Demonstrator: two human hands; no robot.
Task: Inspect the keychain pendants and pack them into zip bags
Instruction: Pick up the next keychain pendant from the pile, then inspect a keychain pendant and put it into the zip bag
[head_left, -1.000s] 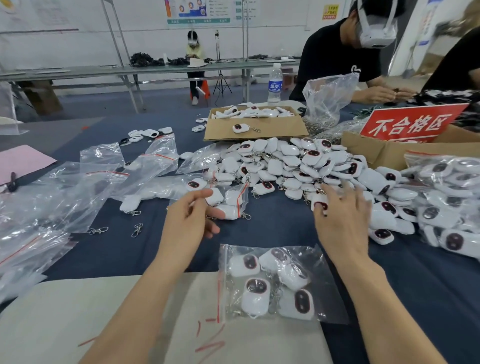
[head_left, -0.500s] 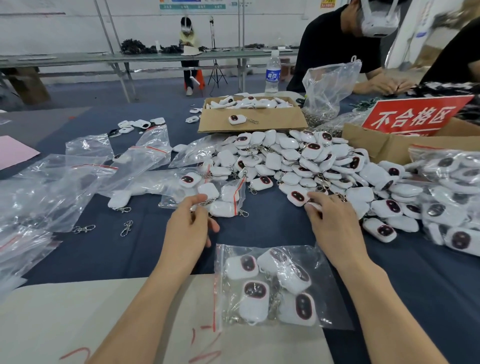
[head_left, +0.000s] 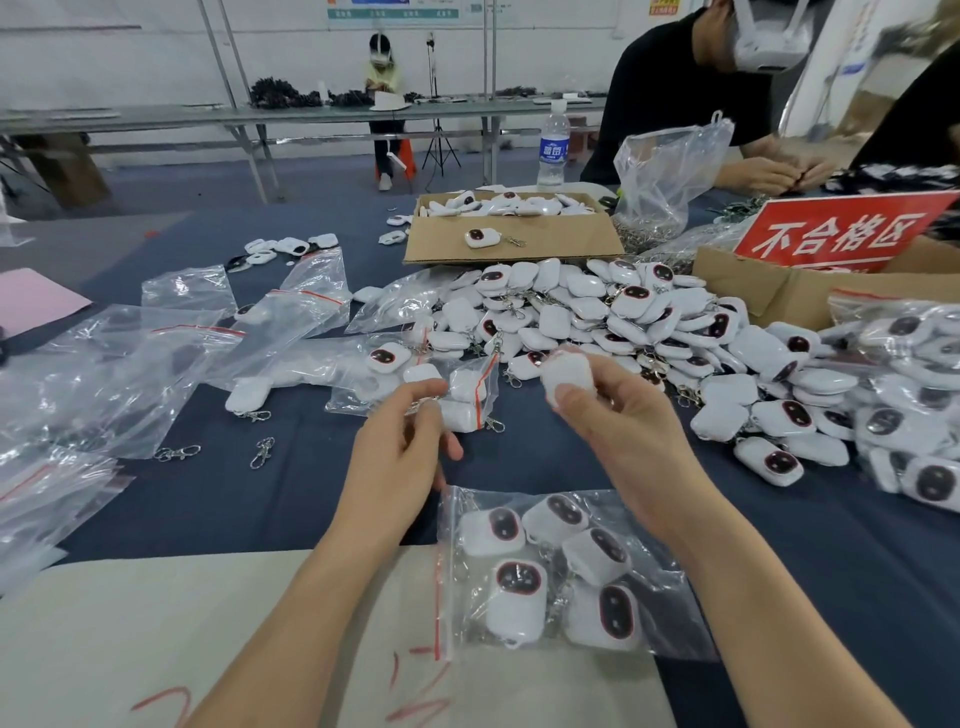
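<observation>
Half a second ago the right hand (head_left: 618, 431) lay flat on the edge of the pile (head_left: 649, 322); now it is raised just beyond the filled zip bag (head_left: 561, 571), its thumb and fingertips pinching one pendant (head_left: 569, 376) taken from that heap. The pendant is a smooth, glossy white rounded block, plain side toward the camera, dark face hidden. It is foreshortened, so I cannot tell its long axis. The left hand (head_left: 400, 457) has drawn back to the bag's far left corner, fingers curled – whether they hold anything I cannot tell. The bag is clear, crinkled film with its red zip strip at the left, lying flat on dark blue cloth (head_left: 260, 499). It holds five pendants, their red-rimmed dark ovals facing up.
</observation>
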